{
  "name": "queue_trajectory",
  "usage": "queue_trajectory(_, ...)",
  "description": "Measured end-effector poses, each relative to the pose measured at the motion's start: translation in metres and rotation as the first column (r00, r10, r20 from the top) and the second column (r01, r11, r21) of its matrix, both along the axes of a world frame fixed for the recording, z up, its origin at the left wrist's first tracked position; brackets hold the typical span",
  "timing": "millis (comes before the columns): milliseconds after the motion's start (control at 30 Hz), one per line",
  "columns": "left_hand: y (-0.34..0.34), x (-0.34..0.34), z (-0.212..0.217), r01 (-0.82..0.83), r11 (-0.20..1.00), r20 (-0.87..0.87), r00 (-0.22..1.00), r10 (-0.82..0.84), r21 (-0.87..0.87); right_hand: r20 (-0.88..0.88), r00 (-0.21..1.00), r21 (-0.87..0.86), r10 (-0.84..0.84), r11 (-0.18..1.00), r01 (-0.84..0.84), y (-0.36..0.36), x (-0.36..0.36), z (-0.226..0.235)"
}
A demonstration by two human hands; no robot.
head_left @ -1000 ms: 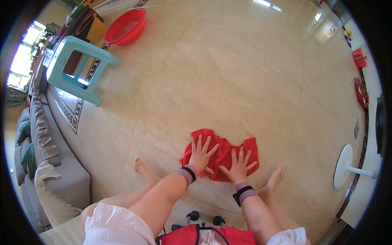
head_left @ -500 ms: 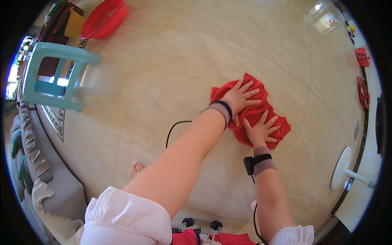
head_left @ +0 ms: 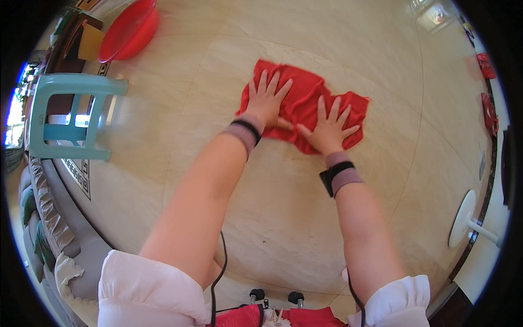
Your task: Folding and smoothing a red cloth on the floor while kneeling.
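While both arms stretch forward, left hand [head_left: 265, 101] and right hand [head_left: 328, 128] press flat, fingers spread, gripping nothing, on rumpled red cloth [head_left: 305, 101] at upper centre, pinning it against floor [head_left: 180, 136]; 2 palms spread load.

A beige tiled floor [head_left: 338, 49] carries a rumpled red cloth [head_left: 305, 103], turquoise stool [head_left: 65, 117] and red basin [head_left: 129, 31].

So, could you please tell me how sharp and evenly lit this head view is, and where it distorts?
Head view: the crumpled red cloth and both flat hands, left hand and right hand, are sharp; the turquoise plastic stool is smeared by motion blur; the glossy beige tile floor shows window glare at top right; tile seams bow toward the black fisheye rim.
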State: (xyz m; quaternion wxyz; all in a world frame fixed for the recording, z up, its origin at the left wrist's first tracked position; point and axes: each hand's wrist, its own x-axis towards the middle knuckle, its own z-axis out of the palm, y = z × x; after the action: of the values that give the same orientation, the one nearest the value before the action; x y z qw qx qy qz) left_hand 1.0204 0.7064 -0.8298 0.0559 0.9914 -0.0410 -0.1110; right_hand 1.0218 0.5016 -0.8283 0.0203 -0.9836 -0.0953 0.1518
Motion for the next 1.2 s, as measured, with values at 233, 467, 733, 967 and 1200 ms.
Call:
queue_trajectory(233,-0.02,-0.171,-0.003,-0.12,0.993,-0.059,0.991,0.119,-0.01,-0.016,0.971,0.179,0.239,0.956,-0.233,-0.018,-0.138,-0.005)
queue_trajectory(467,-0.094,-0.291,0.009,0.011,0.997,-0.336,0.942,0.017,0.082,-0.219,0.939,0.215,0.264,0.952,-0.218,-0.079,-0.264,-0.004)
queue_trajectory(733,-0.114,-0.251,0.004,0.089,0.991,-0.354,0.934,-0.05,0.096,-0.03,0.87,0.203,0.492,0.856,-0.476,-0.09,-0.198,-0.016)
queue_trajectory(967,-0.116,-0.165,-0.006,-0.46,0.887,-0.107,0.881,0.461,0.033,0.017,0.823,0.037,0.568,0.822,-0.568,-0.032,-0.013,-0.005)
queue_trajectory(1200,-0.163,-0.018,0.004,-0.402,0.914,-0.09,0.914,0.396,-0.058,0.014,0.948,-0.143,0.317,0.939,-0.312,-0.145,0.133,-0.006)
